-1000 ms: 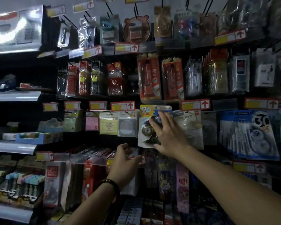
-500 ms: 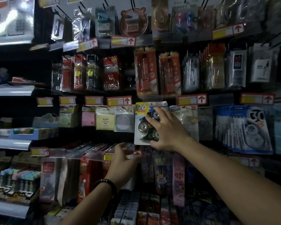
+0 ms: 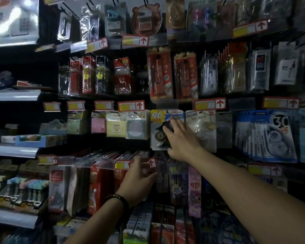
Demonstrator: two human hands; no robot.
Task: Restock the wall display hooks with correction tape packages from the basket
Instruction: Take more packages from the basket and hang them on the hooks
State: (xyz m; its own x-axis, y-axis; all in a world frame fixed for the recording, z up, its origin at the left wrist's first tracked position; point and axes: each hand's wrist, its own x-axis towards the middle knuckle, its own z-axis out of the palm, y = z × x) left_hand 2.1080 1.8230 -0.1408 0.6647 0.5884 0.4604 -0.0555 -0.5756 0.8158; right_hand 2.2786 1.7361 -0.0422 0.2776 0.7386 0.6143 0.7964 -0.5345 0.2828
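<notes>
A correction tape package (image 3: 158, 128) with a yellow "96" on its card hangs at the middle row of the wall display, its top under a hook (image 3: 167, 110). My right hand (image 3: 180, 140) lies flat on its front, fingers fairly straight and pressing against the card's right half. Lower down, my left hand (image 3: 139, 178) is loosely curled, holds nothing, and has its fingertips by the price label rail (image 3: 123, 165). A thick stack of blue correction tape packages (image 3: 264, 136) marked "30" hangs to the right. The basket is out of view.
Sticky note packs (image 3: 115, 125) hang left of the "96" package and clear bagged items (image 3: 201, 127) right of it. Pen and lead packs (image 3: 159, 76) fill the row above. Red price tags (image 3: 131, 106) jut out on the hooks. Grey shelves (image 3: 14, 150) stand at the left.
My right hand has stayed on the "96" package and shifted slightly across its front, covering more of the right half. The left hand has kept its place by the label rail.
</notes>
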